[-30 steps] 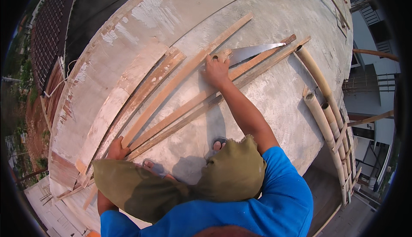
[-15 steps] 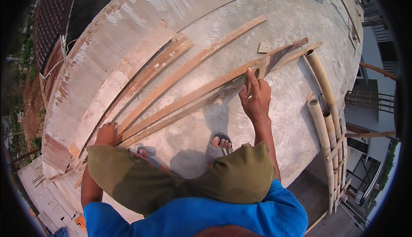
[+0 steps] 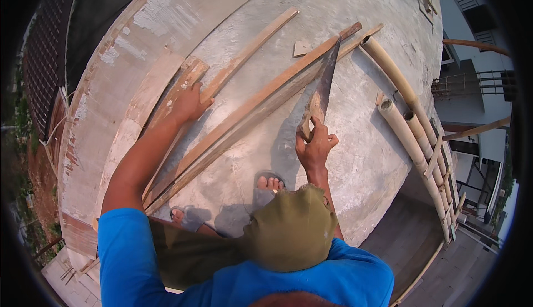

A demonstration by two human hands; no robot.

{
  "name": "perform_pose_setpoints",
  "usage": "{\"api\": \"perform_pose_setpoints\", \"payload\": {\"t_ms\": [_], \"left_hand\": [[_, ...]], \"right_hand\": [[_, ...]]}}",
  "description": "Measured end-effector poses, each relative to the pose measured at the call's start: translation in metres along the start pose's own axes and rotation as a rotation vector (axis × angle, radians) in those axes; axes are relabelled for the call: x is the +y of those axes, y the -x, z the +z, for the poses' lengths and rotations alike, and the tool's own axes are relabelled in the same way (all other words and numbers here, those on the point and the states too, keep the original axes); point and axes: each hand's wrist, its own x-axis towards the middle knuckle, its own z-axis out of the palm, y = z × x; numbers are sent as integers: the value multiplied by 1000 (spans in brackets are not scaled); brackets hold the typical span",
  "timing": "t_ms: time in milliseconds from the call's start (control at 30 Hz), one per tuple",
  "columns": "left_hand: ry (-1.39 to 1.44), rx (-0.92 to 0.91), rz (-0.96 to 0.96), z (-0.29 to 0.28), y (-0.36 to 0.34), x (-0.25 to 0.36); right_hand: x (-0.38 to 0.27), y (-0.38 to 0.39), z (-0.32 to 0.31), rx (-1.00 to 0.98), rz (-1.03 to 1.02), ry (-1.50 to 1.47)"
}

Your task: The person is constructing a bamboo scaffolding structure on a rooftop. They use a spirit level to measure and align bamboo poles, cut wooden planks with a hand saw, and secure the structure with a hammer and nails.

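Observation:
My right hand is closed around the wooden handle of a handsaw. The saw's dark blade points away from me, its tip near the far end of a long wooden batten. My left arm reaches forward, and the left hand is closed over another batten, with the thumb out on its right side; its fingertips are partly hidden. Next to that hand, on the left, lie a mortar-stained wood strip and a wide pale board.
A greyish batten lies along the right side of the long one. A small wood offcut rests on the concrete slab. Bamboo poles line the slab's right edge, beside a drop. My sandalled foot stands near the battens.
My left hand has moved forward from the battens' near ends to farther along one batten. My right hand has drawn the saw back toward me, and the blade points more steeply away. The view has shifted.

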Motion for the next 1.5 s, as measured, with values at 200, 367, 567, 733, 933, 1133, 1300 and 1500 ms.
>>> {"api": "perform_pose_setpoints", "payload": {"t_ms": [200, 367, 567, 733, 933, 1133, 1300, 1500], "left_hand": [[151, 135, 30, 37, 2, 25], [280, 65, 135, 18, 49, 70], [114, 302, 281, 59, 88, 98], [109, 310, 298, 62, 81, 100], [156, 351, 147, 55, 64, 129], [267, 348, -167, 67, 31, 153], [271, 388, -201, 74, 28, 150], [220, 372, -199, 77, 30, 153]], "right_hand": [[33, 17, -37, 381, 78, -441], [8, -2, -56, 96, 310, -1077], [14, 0, -16, -126, 233, -955], [35, 22, 8, -206, 139, -871], [44, 15, 10, -353, 222, -857], [26, -11, -14, -470, 254, -721], [47, 21, -48, -454, 259, -604], [70, 45, -61, -365, 318, -677]]}}
